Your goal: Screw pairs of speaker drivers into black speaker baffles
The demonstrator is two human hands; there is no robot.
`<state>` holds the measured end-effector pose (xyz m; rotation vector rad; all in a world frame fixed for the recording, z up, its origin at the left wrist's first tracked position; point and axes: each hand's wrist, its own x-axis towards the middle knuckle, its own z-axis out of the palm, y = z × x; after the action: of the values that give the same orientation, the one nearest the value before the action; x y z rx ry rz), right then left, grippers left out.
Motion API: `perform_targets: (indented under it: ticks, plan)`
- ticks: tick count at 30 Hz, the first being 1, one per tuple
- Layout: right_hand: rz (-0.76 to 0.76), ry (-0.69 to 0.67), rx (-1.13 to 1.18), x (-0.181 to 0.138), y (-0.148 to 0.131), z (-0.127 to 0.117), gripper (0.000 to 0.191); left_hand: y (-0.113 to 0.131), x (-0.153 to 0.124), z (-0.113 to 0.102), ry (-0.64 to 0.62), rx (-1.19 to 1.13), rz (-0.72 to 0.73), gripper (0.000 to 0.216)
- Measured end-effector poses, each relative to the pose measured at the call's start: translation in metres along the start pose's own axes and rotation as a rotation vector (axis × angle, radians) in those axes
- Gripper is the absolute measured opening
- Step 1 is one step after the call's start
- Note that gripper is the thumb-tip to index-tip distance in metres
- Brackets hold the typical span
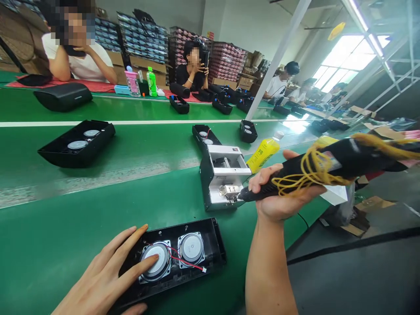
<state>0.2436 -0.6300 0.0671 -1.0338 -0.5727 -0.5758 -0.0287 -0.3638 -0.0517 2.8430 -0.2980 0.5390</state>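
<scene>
While a worker's left grip lies spread and unclenched over an open black two-speaker housing between six and seven o'clock on the green tabletop, the right grip, at four o'clock, is wrapped firmly around a black electric screwdriver. The tool's tip points toward nine o'clock, at the front of a silver-and-black screw dispenser near the dial's centre; whether it touches a screw cannot be told.

Trouble, if it comes, probably starts at that tip: a poorly seated screw could drop into the housing and cling to a speaker magnet. A red lead with a white connector trails loose toward four o'clock across the housing, below the round speaker on the three o'clock side, where a straying bit could nick or snag it. The left index fingertip rests on the other round speaker, and uneven pressure might shift it if it is unfastened. Loose loops of yellow cord around the screwdriver could catch the dispenser, while a careless swing might knock the yellow drink bottle at its two o'clock.
</scene>
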Motion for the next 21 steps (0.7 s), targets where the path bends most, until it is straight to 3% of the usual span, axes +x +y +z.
perform_targets:
  ticks: [6,13,21]
  plan:
    - [-0.029,0.001,-0.039,0.003,0.001,0.009,0.065,0.001,0.000,-0.003,-0.050,0.010,0.023,0.072]
    - [0.024,-0.037,-0.050,0.000,0.010,0.009,0.069,0.014,0.006,-0.009,-0.028,-0.090,-0.073,0.060]
    - [0.075,-0.062,-0.044,-0.006,-0.010,0.005,0.067,0.011,0.007,-0.024,-0.126,-0.115,-0.068,0.053]
